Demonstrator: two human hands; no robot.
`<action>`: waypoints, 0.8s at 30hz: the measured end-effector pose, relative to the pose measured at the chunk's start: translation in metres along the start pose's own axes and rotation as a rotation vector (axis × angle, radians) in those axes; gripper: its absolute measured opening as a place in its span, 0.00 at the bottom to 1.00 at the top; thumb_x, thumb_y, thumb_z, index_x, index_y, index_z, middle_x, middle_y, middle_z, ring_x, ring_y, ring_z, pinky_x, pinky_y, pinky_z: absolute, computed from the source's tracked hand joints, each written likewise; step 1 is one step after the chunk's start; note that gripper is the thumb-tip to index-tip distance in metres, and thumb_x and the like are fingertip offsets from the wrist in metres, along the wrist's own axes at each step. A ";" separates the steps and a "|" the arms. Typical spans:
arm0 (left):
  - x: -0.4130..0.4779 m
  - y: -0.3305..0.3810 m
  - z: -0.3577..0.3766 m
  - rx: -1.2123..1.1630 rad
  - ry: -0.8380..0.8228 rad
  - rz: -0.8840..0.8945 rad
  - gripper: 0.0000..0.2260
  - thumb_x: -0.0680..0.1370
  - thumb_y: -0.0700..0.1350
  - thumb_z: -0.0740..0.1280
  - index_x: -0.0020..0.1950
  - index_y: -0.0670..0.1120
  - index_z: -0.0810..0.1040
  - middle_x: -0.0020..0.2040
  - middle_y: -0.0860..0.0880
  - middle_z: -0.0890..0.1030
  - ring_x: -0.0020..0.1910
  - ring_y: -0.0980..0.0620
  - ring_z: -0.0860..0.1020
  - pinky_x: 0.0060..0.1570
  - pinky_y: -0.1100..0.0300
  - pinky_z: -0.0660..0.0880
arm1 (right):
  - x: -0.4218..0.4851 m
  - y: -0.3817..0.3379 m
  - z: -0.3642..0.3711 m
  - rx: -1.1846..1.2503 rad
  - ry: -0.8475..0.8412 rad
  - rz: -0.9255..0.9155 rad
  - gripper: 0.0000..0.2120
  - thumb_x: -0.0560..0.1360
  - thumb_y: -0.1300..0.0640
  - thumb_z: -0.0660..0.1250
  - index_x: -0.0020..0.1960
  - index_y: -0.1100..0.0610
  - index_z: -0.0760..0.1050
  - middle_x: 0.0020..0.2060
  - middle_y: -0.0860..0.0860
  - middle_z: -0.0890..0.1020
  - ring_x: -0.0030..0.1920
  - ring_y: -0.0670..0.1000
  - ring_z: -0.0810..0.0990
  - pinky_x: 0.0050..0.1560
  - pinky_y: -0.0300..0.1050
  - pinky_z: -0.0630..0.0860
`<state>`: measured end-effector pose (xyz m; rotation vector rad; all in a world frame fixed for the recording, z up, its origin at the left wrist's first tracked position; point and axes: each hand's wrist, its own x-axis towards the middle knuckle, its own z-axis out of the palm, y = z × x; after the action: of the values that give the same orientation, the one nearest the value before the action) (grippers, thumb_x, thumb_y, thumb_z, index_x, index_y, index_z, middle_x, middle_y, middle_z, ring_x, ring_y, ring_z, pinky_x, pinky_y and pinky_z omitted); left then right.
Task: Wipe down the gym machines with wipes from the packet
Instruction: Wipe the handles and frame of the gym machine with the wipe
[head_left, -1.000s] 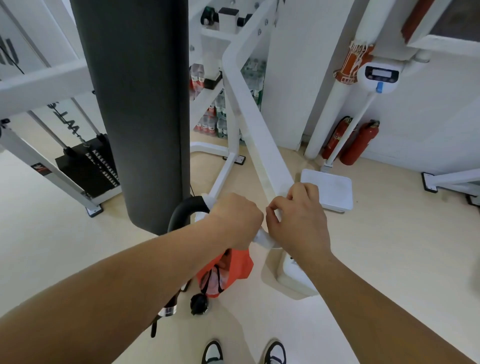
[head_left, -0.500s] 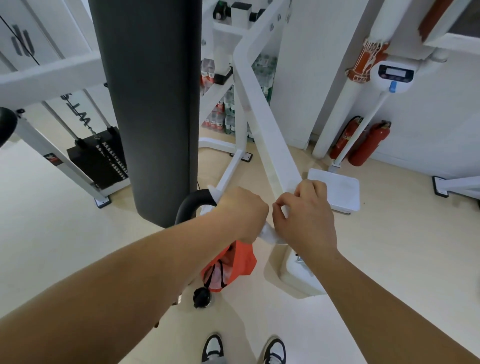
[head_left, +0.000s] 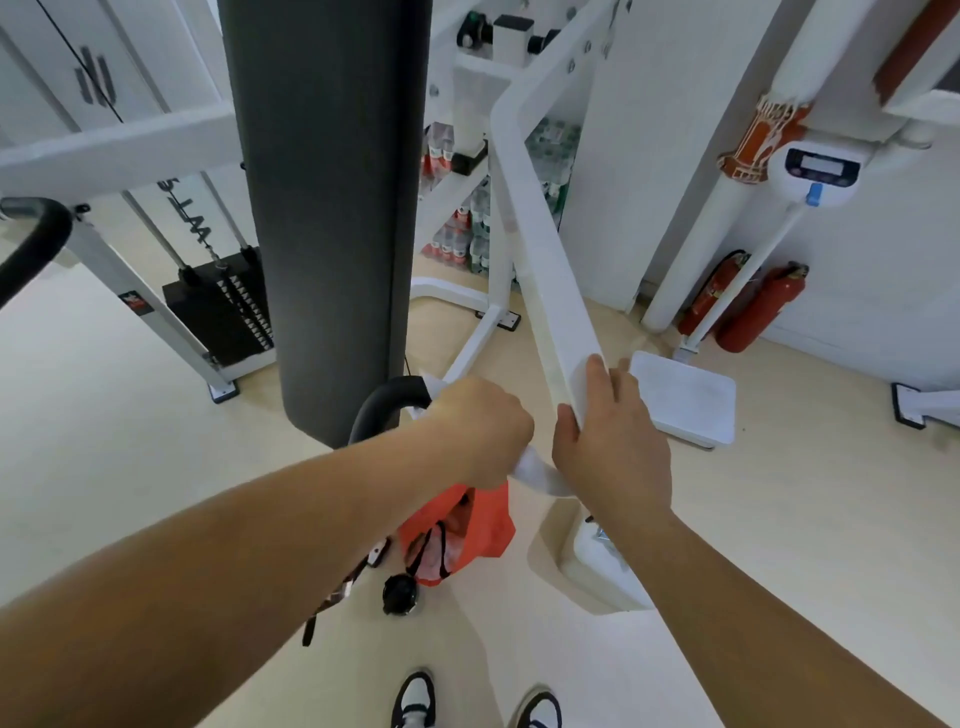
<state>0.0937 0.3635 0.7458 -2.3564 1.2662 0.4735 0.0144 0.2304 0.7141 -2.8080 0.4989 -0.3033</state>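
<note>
The left hand (head_left: 483, 431) sits just below centre, clenched in a fist over the end of the black curved handle (head_left: 384, 402), and a white wipe (head_left: 537, 474) trails out from under it at its 4 o'clock. The right hand (head_left: 610, 447), at the left hand's 3 o'clock, grasps the slanted white frame bar (head_left: 540, 270), thumb on one side and fingers on the other. An orange bag (head_left: 480, 530) hangs at 6 o'clock beneath the fist.
</note>
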 end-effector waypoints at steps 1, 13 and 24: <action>0.003 -0.013 -0.010 -0.094 -0.111 -0.008 0.06 0.73 0.47 0.71 0.40 0.49 0.76 0.35 0.51 0.78 0.32 0.51 0.76 0.32 0.58 0.72 | 0.001 -0.001 -0.001 -0.004 -0.006 0.009 0.28 0.82 0.48 0.62 0.77 0.55 0.59 0.64 0.55 0.73 0.53 0.56 0.79 0.41 0.49 0.79; -0.006 0.035 0.036 0.099 0.361 -0.303 0.12 0.66 0.35 0.64 0.34 0.49 0.64 0.28 0.51 0.60 0.32 0.48 0.64 0.40 0.54 0.61 | 0.003 -0.001 -0.001 -0.008 -0.041 -0.016 0.29 0.81 0.50 0.63 0.77 0.58 0.57 0.64 0.57 0.71 0.56 0.58 0.76 0.39 0.50 0.75; -0.030 -0.025 0.011 -0.105 0.178 -0.560 0.06 0.77 0.43 0.68 0.52 0.50 0.76 0.42 0.52 0.76 0.45 0.47 0.78 0.44 0.53 0.73 | 0.002 0.005 -0.001 0.028 -0.036 -0.046 0.29 0.81 0.50 0.63 0.78 0.58 0.58 0.65 0.58 0.72 0.57 0.58 0.77 0.42 0.49 0.72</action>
<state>0.0979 0.4029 0.7558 -2.7413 0.6025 0.1533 0.0140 0.2247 0.7135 -2.7953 0.4186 -0.2663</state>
